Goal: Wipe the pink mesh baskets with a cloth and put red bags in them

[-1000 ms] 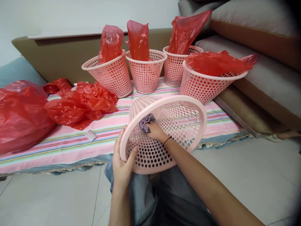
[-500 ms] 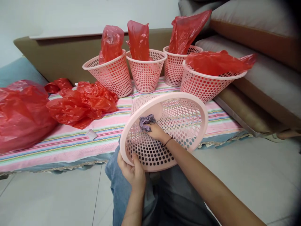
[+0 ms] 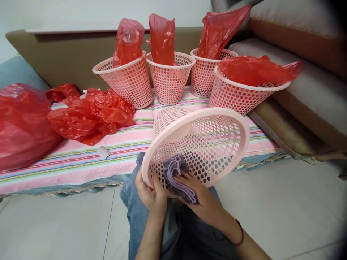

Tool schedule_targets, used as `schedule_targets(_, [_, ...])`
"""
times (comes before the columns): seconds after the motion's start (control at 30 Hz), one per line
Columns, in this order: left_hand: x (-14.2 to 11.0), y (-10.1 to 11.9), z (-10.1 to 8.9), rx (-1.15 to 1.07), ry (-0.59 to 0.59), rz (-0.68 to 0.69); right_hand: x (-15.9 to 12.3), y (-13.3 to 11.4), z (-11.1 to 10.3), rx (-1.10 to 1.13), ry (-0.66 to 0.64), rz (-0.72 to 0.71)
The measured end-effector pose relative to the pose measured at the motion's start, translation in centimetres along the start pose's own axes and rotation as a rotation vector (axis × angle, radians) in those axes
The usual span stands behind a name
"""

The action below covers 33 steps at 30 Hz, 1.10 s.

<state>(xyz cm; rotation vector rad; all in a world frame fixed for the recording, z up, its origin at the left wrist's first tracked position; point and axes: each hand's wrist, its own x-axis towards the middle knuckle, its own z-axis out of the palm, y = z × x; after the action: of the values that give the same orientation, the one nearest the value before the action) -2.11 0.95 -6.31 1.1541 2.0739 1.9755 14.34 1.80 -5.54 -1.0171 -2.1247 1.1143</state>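
A pink perforated plastic wastebasket (image 3: 238, 124) lies tilted over my knees, its wide mouth facing me. My left hand (image 3: 152, 193) grips its rim at the lower left, thumb inside and fingers hidden behind the wall. At the near edge of the opening, my right hand (image 3: 199, 196) holds a folded grey-and-purple cloth (image 3: 176, 173) against the inner wall and rim. A dark band circles the right wrist.
Several similar pink baskets (image 3: 170, 85) with red plastic bags (image 3: 162, 39) stand behind on a striped cover (image 3: 121, 157). Crumpled red bags (image 3: 92, 115) and a small white packet (image 3: 103, 152) lie left. Grey cushions (image 3: 303, 94) are stacked right.
My right hand has drawn the cloth from deep inside the wastebasket toward me, down to the near rim. My left hand keeps its hold; the view has shifted slightly.
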Motion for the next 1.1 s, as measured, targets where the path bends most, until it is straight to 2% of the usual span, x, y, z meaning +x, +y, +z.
schedule_targets(0.1, [-0.2, -0.3, -0.1, -0.017, 0.006, -0.025, -3.0, -1.4, 0.8, 0.077, 0.008, 0.031])
schedule_targets(0.23, [-0.2, -0.2, -0.2, -0.025, 0.010, -0.023, -5.1, -2.3, 1.6, 0.167, 0.047, -0.011])
schedule_targets(0.37, [0.2, 0.5, -0.5, 0.007, 0.022, 0.076, -5.2, -2.7, 1.5, 0.262, 0.075, 0.026])
schedule_targets(0.5, [1.3, 1.0, -1.2, -0.014, -0.063, 0.158, -3.7, -3.3, 0.3, 0.365, 0.052, 0.118])
schedule_targets(0.57, [2.1, 1.0, -1.5, -0.032, -0.106, 0.183, -2.4, -3.5, -0.8, 0.387, 0.071, 0.107])
schedule_targets(0.67, [3.4, 0.7, -1.7, -0.059, -0.163, 0.204, 0.5, -3.1, -2.8, 0.323, 0.173, 0.058])
schedule_targets(0.77, [4.4, 0.6, -1.7, -0.091, -0.212, 0.172, 4.7, -1.6, -4.9, 0.157, 0.301, -0.052])
schedule_targets(0.87, [5.0, 0.4, -1.5, -0.151, -0.243, 0.111, 9.8, 0.7, -6.3, -0.099, 0.398, -0.168])
schedule_targets(0.97, [5.4, 0.1, -1.4, -0.209, -0.267, 0.061, 14.6, 3.0, -5.7, -0.360, 0.312, -0.189])
schedule_targets(1.1, [5.5, -0.4, -1.4, -0.262, -0.284, 0.070, 18.2, 5.6, -2.2, -0.553, 0.101, -0.075])
